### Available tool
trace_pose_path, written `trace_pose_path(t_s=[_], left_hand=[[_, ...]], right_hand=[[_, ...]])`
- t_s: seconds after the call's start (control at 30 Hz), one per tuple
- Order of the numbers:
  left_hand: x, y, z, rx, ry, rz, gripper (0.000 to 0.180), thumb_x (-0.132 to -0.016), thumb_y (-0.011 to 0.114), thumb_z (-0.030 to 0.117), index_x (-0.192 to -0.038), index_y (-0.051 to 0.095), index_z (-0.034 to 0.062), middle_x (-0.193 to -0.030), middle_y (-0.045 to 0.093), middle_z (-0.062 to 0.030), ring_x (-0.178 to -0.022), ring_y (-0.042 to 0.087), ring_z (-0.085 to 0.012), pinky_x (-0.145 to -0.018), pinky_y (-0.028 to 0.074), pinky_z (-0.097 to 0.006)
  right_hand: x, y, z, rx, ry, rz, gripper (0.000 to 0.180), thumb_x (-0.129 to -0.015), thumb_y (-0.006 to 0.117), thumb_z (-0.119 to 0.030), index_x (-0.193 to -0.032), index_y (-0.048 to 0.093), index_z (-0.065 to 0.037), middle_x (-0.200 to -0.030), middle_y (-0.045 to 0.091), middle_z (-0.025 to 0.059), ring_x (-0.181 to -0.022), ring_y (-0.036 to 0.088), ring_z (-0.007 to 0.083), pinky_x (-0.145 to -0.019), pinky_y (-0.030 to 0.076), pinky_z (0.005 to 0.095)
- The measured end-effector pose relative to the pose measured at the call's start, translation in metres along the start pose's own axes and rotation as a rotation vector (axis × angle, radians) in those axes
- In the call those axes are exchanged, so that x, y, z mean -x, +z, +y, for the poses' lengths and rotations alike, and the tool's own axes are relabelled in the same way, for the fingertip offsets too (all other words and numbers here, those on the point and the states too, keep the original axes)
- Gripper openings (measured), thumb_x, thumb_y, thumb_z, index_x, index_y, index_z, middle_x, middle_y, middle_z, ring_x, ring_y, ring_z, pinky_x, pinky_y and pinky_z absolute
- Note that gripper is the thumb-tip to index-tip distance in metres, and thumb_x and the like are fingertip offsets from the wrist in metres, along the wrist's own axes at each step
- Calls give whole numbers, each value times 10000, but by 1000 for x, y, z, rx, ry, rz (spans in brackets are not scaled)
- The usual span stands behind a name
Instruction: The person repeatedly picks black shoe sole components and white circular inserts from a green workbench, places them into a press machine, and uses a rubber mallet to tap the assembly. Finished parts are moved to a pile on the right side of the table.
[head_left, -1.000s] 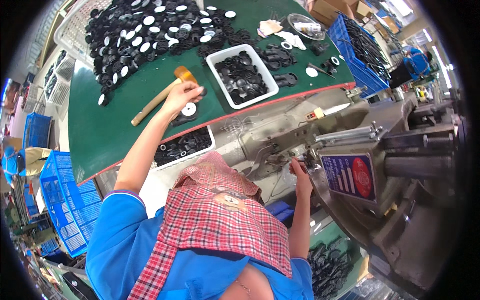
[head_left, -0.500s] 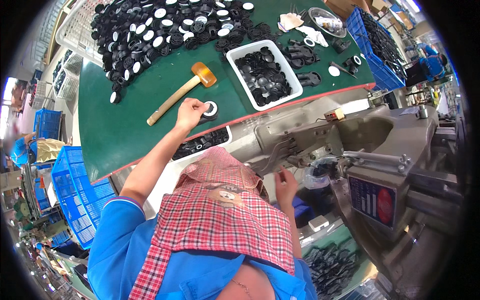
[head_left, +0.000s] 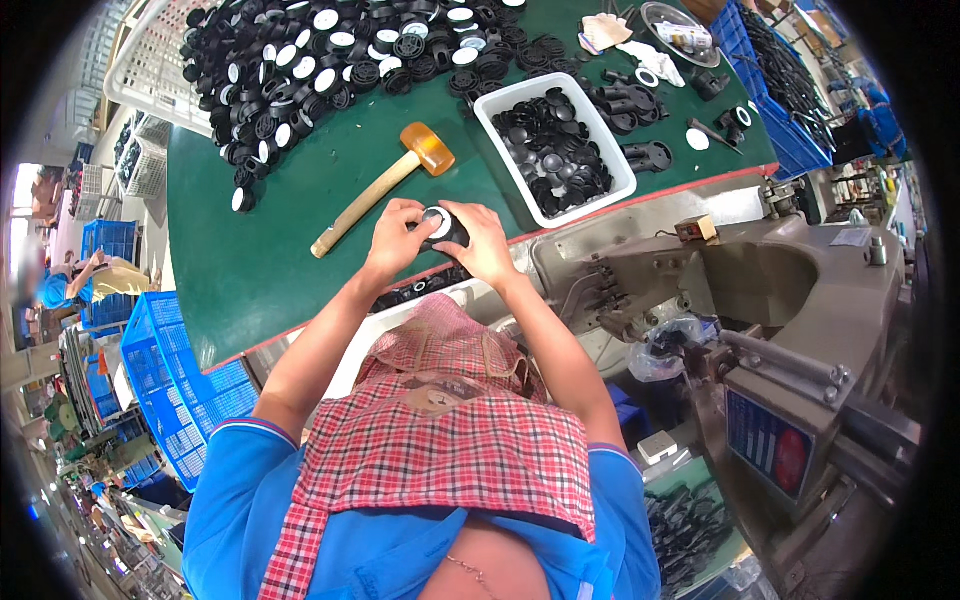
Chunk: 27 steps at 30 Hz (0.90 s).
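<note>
Both hands meet on a small round black part with a white centre (head_left: pixel 438 224) at the near edge of the green table (head_left: pixel 270 270). My left hand (head_left: pixel 396 235) grips it from the left, and my right hand (head_left: pixel 482 238) closes on it from the right. A mallet with an orange head and wooden handle (head_left: pixel 385 184) lies just beyond my hands. A white tray of black discs (head_left: pixel 553 145) stands to the right of the mallet.
A large heap of black and white round parts (head_left: pixel 330 60) covers the far table. Loose black fittings (head_left: pixel 640 100) lie at the far right. A grey press machine (head_left: pixel 760 300) stands to my right. Blue crates (head_left: pixel 170 390) sit on my left, another blue crate (head_left: pixel 780 80) far right.
My right hand left the machine and came up to the table. It now joins my left hand on the round part. The view has tilted toward the table.
</note>
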<state>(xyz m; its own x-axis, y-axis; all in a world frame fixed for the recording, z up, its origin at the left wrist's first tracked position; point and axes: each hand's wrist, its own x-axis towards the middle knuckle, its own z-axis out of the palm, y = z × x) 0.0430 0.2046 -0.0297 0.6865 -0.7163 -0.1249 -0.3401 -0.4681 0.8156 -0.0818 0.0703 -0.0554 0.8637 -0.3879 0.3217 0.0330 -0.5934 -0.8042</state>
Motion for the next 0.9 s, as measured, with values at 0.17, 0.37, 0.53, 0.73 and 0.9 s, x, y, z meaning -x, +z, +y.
trace_pose_path(t_s=[0.17,0.37,0.53,0.73,0.9], left_hand=[[-22,-14,2,-166,12,-186,260,-839,690,254,-797,709,-2,-1079,615,-131,-1008,564,-259,-861,456,-367],[-8,4,15,-235,131,144,239,-846,693,217,-760,697,-7,-922,596,-130,-843,591,-272,-752,477,-377],[5,21,13,-150,77,301,221,-814,719,184,-727,684,-16,-907,579,-141,-820,580,-280,-708,474,-381],[2,33,13,-251,90,442,244,-795,733,228,-709,691,3,-922,571,-142,-871,566,-296,-739,476,-413],[1,27,7,-119,-101,360,265,-784,749,308,-791,740,43,-917,580,-140,-949,547,-277,-804,466,-386]], right_hand=[[0,-1,2,2,-13,9,640,-645,825,-199,-1229,579,-108,-1162,636,85,-1116,555,293,-992,380,416],[0,-2,1,-2,-19,14,641,-648,823,-216,-1228,575,-97,-1155,634,85,-1116,555,292,-990,378,418],[1,-1,1,-9,-44,32,638,-645,824,-203,-1219,571,-88,-1161,628,89,-1112,555,294,-980,384,419],[2,4,-1,23,-45,86,636,-627,838,-178,-1199,576,-82,-1136,636,99,-1077,574,303,-949,408,419],[0,4,-2,17,-63,115,639,-607,861,-162,-1183,602,-72,-1104,652,102,-1051,593,295,-931,429,409]])
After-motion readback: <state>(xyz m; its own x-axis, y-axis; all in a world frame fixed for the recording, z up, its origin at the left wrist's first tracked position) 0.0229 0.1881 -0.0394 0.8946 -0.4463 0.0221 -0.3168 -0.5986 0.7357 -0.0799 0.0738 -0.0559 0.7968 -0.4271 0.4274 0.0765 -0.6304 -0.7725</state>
